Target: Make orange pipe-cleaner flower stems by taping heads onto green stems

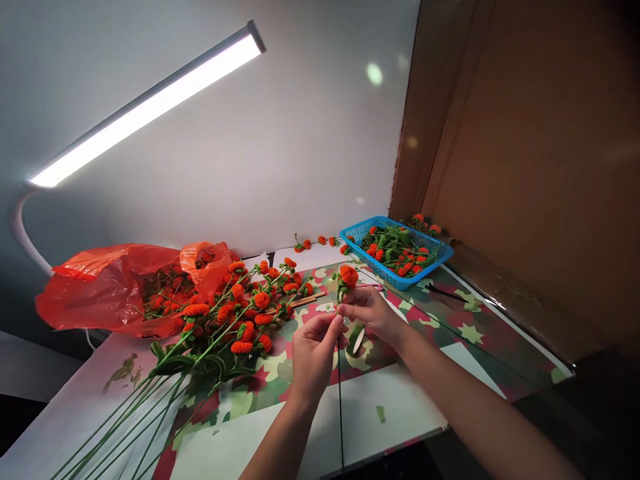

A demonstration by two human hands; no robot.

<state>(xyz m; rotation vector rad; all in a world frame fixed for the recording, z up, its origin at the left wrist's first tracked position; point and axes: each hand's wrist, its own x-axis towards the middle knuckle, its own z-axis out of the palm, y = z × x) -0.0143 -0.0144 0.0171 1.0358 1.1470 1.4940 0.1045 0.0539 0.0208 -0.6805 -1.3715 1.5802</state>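
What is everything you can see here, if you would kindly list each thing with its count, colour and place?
lamp: 1, white, lit, upper left
wall: 1, pale grey, back
cardboard: brown, right, count unclear
bag: 1, red-orange, left
bagged flowers: many, orange, inside bag
long-stemmed flowers: many, orange and green, left of hands
loose flowers: several, orange, back, around basket
basket: 1, blue, back right
basket flowers: many, orange and green, inside basket
sticks: at least 2, tan, behind hands
tape: 1 roll, green, below right hand
paper: several sheets, white, front, left and back
cover: camouflage, green, red and cream, under most things
held flower: 1, orange, green stem, between hands
left hand: 1, bare, centre
right hand: 1, bare, centre
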